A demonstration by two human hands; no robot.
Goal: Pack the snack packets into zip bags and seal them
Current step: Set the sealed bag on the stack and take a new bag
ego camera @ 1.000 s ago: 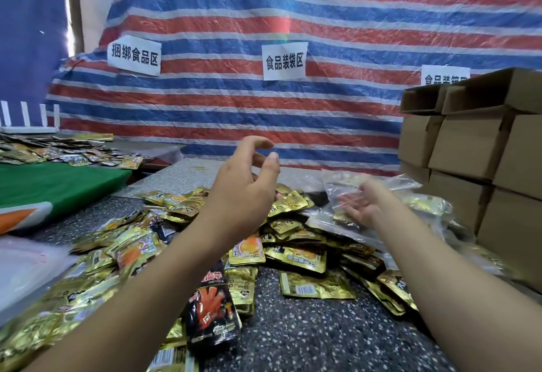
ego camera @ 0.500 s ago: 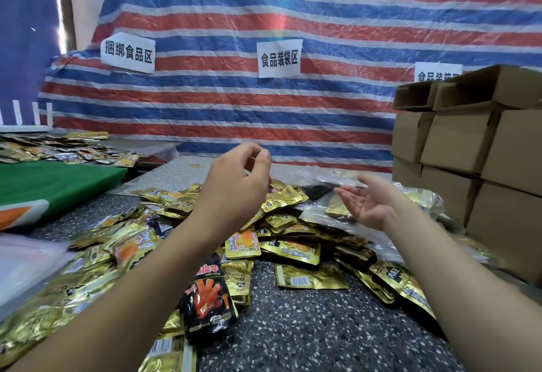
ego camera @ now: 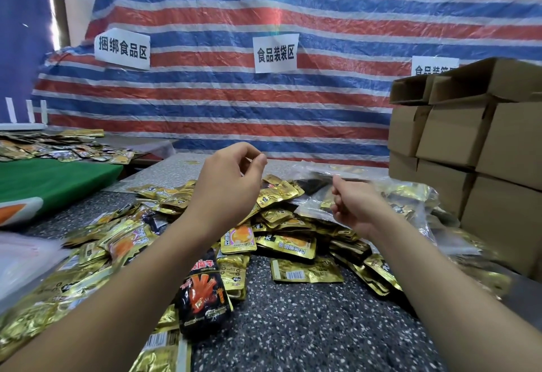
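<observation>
Filled zip bags (ego camera: 404, 204) stacked right, loose snack packets (ego camera: 281, 242) heaped on tabletop (ego camera: 308, 327); left hand (ego camera: 225, 183) curled empty, right hand (ego camera: 352, 204) clenched, contents unclear.

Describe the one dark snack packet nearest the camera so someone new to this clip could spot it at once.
Start at the speckled grey table and its heap of gold packets. Follow the left forearm toward the camera; the black packet lies just beside it at the heap's near edge. It is the only glossy black one there, with red sticks pictured on its face, among gold neighbours.
</observation>
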